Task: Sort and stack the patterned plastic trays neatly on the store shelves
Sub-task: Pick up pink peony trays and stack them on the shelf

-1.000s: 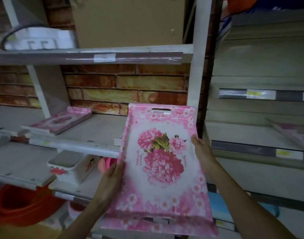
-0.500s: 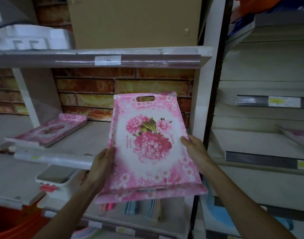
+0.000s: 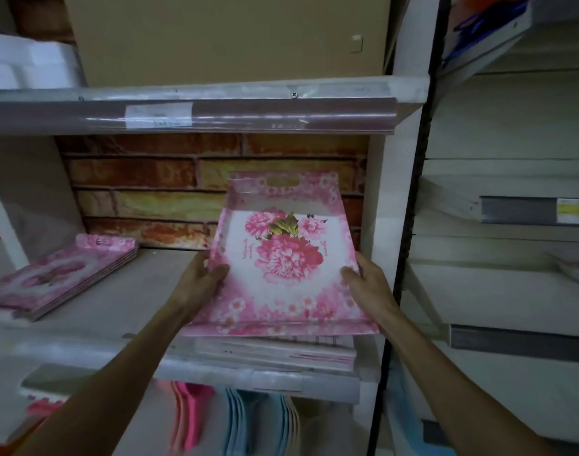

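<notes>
Pink floral tray (image 3: pixel 281 258) gripped at both side edges, left hand (image 3: pixel 199 281), right hand (image 3: pixel 368 284) | tilted above pale stack (image 3: pixel 281 352) on middle shelf (image 3: pixel 123 301) | second pink tray pile (image 3: pixel 57 274) at left

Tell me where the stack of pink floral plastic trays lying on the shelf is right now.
In the head view, the stack of pink floral plastic trays lies flat at the left end of the middle shelf, before the brick-patterned back wall, left of the tray in both hands.

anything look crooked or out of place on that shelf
Yes: the tray stack at the left lies skewed to the shelf edge. The held tray sits tilted over a lower pile.
</notes>
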Motion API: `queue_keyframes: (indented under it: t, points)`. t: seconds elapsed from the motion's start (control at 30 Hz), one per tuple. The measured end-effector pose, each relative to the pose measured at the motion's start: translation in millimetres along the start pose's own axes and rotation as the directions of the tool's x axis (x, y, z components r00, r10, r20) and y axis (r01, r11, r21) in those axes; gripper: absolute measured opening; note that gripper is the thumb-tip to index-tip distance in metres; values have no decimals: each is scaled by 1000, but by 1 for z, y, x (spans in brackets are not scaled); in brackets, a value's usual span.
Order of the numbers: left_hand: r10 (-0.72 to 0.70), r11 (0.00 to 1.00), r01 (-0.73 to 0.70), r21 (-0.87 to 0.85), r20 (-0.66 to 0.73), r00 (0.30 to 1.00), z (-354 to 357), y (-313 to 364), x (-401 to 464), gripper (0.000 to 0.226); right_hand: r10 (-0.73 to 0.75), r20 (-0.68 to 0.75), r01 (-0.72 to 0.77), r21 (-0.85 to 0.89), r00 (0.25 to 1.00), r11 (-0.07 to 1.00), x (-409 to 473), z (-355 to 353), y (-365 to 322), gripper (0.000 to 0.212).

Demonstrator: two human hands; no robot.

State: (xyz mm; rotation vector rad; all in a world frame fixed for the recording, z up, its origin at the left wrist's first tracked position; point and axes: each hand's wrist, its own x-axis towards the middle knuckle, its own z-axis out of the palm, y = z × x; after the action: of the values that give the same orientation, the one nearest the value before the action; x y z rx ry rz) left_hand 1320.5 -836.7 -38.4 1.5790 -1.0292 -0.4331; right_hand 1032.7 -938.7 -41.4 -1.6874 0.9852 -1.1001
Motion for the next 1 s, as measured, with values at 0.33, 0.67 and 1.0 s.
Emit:
queue_keyframes:
  t: [0.33,0.67,1.0]
  points:
    - [82,936,-113,334,107,991,22,-44,27,21,148,-77,-157,-136,986,978,3,24,54,33]
    - [57,908,-139,394,212,976,27,-75,36,23,191,-138,-217,-206,972,954,1,32,74,32]
    - [82,866,-201,457,267,960,28,-80,38,24,173,-130,-203,-278,976,939,1,28,84,34]
